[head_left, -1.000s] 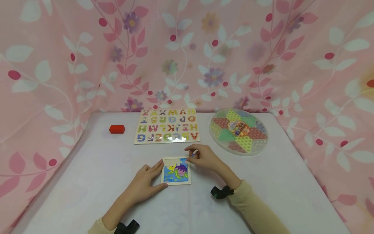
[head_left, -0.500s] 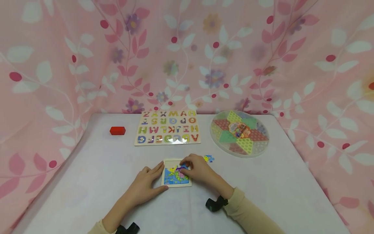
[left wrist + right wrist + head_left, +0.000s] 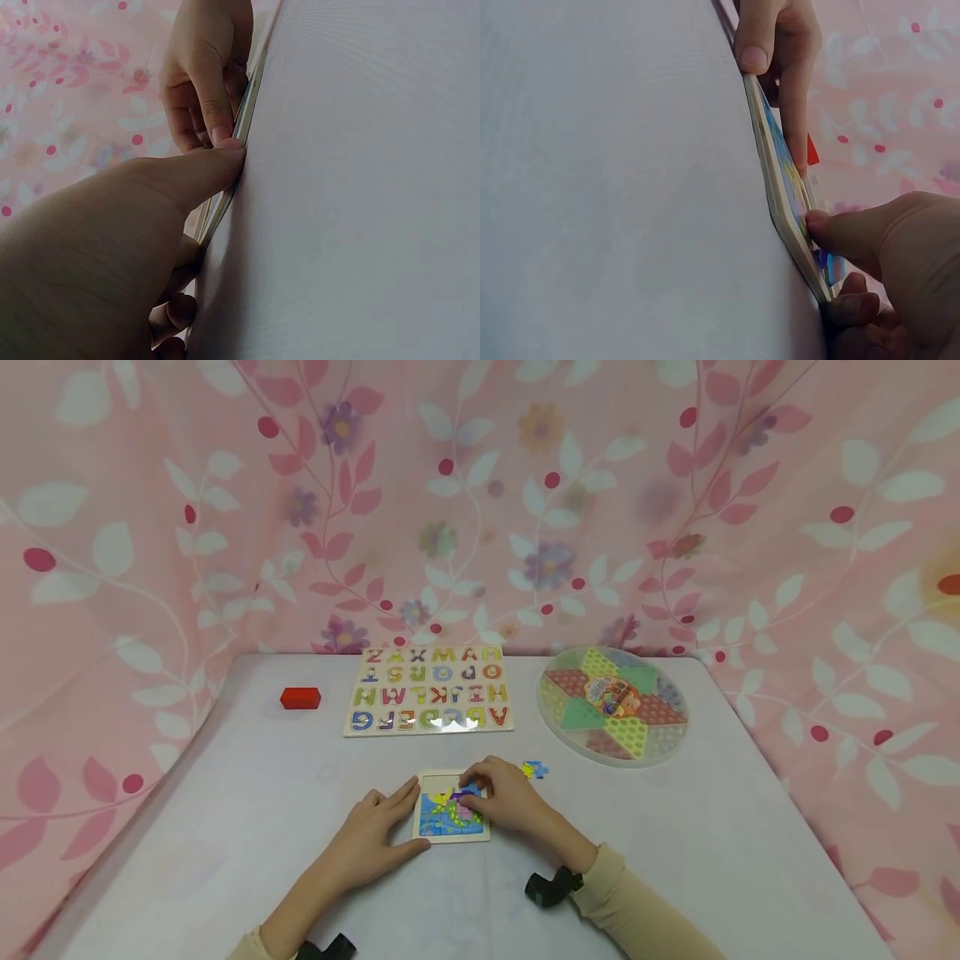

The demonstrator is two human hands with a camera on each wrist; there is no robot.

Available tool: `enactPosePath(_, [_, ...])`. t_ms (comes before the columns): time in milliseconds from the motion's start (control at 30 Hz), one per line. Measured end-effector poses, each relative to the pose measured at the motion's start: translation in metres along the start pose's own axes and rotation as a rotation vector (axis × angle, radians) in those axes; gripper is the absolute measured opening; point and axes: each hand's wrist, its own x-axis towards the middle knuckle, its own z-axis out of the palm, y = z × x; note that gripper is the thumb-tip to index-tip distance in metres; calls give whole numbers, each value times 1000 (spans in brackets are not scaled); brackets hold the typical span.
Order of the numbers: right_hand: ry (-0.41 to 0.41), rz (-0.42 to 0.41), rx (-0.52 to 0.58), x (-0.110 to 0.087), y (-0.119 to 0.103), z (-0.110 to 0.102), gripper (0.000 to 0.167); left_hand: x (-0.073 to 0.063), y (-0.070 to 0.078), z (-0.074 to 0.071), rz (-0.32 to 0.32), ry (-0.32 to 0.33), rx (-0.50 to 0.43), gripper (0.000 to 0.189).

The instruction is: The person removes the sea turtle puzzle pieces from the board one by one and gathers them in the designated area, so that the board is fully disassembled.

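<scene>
A small square jigsaw puzzle (image 3: 437, 822) in a pale wooden frame lies on the table, with a bare strip at its upper left. My left hand (image 3: 375, 831) steadies the frame, straight fingers along the left side and thumb at the lower left corner. Over the upper right of the picture, my right hand (image 3: 504, 793) pinches a blue and purple puzzle piece (image 3: 832, 268) between thumb and fingers, mostly hidden by them. The right wrist view has this piece standing slightly above the frame. Beside the right knuckles lies a loose blue and yellow puzzle piece (image 3: 536, 769).
Behind the puzzle lies a wooden alphabet board (image 3: 429, 692). A round Chinese checkers board (image 3: 612, 707) is at the back right, and a red block (image 3: 300, 697) at the back left. A floral curtain (image 3: 480, 510) hangs behind the white table (image 3: 675, 843).
My right hand has moved left and down from the puzzle's upper right corner onto its picture, bringing the loose piece into view. In the last half second it barely moves. My left hand stays put.
</scene>
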Motion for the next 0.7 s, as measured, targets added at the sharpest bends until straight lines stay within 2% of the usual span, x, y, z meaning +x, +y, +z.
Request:
enactPosePath(333, [-1,-16,-17,-1,2,0,9,-1,0,1,-7,7,8,87])
enactPosePath(567, [-40,-42,-20,1,4,-5,29,-1,0,0,-8,6,13,88])
enactPosePath(700, [-60,-37,-20,2,5,-7,31,0,0,0,-6,2,15,88])
